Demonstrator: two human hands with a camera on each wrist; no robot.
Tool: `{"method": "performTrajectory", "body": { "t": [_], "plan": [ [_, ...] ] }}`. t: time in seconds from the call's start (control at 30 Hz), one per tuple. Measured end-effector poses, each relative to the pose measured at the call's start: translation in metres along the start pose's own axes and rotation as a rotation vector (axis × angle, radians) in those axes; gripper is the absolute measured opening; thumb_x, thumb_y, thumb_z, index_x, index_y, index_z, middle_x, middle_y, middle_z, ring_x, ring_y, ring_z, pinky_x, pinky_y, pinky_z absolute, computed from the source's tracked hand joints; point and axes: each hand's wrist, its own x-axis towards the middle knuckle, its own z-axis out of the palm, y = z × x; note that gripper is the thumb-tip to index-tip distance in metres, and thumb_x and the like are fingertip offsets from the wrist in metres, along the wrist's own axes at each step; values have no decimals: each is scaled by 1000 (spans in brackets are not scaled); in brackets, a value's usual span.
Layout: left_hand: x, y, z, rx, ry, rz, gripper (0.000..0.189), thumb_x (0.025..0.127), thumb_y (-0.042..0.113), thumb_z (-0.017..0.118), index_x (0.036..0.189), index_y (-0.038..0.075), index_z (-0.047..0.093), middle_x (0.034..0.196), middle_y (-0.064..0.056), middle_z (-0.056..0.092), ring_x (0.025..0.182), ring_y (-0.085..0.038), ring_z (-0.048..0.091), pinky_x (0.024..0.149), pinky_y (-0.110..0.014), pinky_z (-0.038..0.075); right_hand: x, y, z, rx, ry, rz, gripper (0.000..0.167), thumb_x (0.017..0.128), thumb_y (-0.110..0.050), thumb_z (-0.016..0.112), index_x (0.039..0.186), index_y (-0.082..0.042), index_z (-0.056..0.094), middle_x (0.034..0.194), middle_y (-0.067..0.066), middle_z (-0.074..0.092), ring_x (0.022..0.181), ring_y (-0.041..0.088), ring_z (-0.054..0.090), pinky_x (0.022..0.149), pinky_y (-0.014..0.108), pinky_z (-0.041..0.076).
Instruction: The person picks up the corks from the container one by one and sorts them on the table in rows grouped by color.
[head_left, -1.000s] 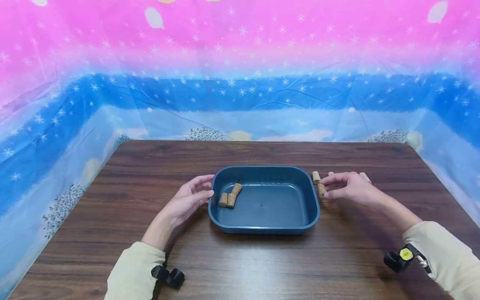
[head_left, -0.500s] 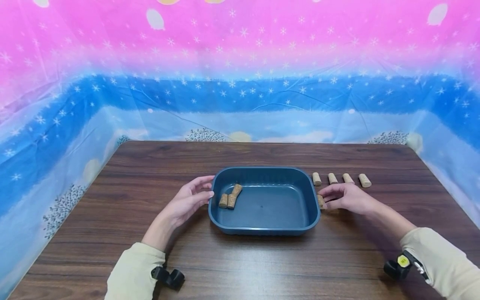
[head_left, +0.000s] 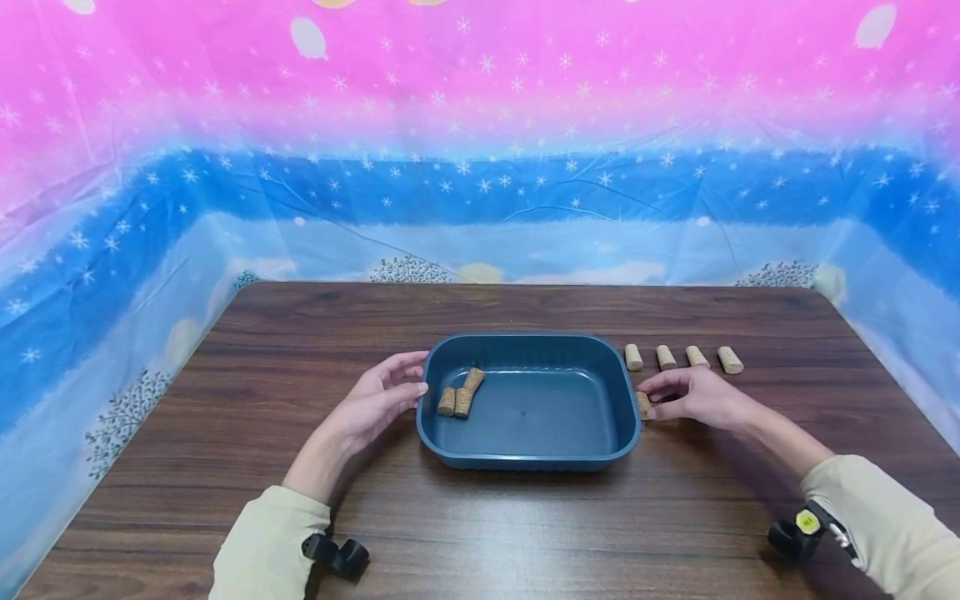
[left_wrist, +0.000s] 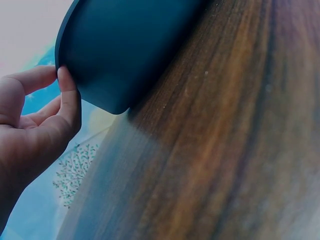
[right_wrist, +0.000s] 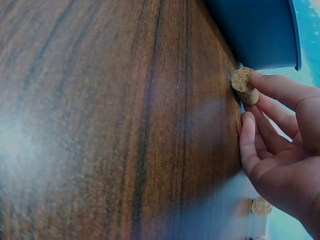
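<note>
Partway, we judge | three corks [head_left: 463, 402] in tub [head_left: 525, 457], lower centre | left hand [head_left: 377, 392] grips rim, right hand [head_left: 701, 396] pinches another cork [head_left: 642, 407] | four loose corks [head_left: 666, 358] outside, centre right

We see a dark teal-blue basin [head_left: 525, 457] with a paler line of shine round its floor. The three corks [head_left: 463, 402] inside are golden brown, and we find dark speckles on the pinched cork [right_wrist: 242, 79]. The row of four corks [head_left: 730, 360] looks paler, a soft beige. We see dark brown wood grain with near-black streaks on the table [head_left: 480, 533]. The cloth [head_left: 630, 187] shades from pink through bright blue to pale blue, with white snowflakes [head_left: 463, 167] and dark shrubs [head_left: 411, 267]. We also see cream sleeves [head_left: 272, 542], black wrist cameras [head_left: 350, 557] and a yellow label [head_left: 807, 522].
</note>
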Motion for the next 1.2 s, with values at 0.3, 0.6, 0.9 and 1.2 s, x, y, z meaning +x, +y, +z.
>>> {"method": "performTrajectory", "body": {
  "t": [0.3, 0.6, 0.9, 1.2],
  "plan": [
    [-1, 1, 0, 10, -9, 4, 54, 94, -1, 55, 144, -4, 34, 120, -17, 45, 100, -20, 55, 88, -26, 49, -3, 2, -3, 7, 0, -13, 43, 83, -12, 75, 119, 7, 63, 111, 16, 66, 105, 32, 61, 79, 27, 51],
    [-1, 2, -1, 7, -6, 8, 54, 94, -2, 54, 144, -4, 34, 120, -17, 45, 100, -20, 54, 87, -25, 50, -4, 4, -4, 29, 10, -17, 44, 82, -11, 75, 119, 8, 63, 110, 16, 67, 103, 29, 61, 78, 25, 51],
    [0, 1, -1, 9, -6, 4, 54, 94, -2, 54, 145, -4, 34, 120, -17, 45, 100, -19, 55, 88, -26, 49, -3, 4, -4, 15, 6, -26, 45, 80, -11, 76, 118, 8, 63, 108, 16, 67, 101, 26, 61, 78, 25, 50],
    [-1, 0, -1, 11, -1, -3, 54, 95, -2, 54, 144, -3, 35, 120, -17, 45, 99, -18, 55, 87, -26, 50, -4, 6, -2, 29, 13, -38, 46, 82, -11, 76, 120, 9, 61, 112, 19, 66, 99, 19, 62, 78, 25, 50]
  ]
}}
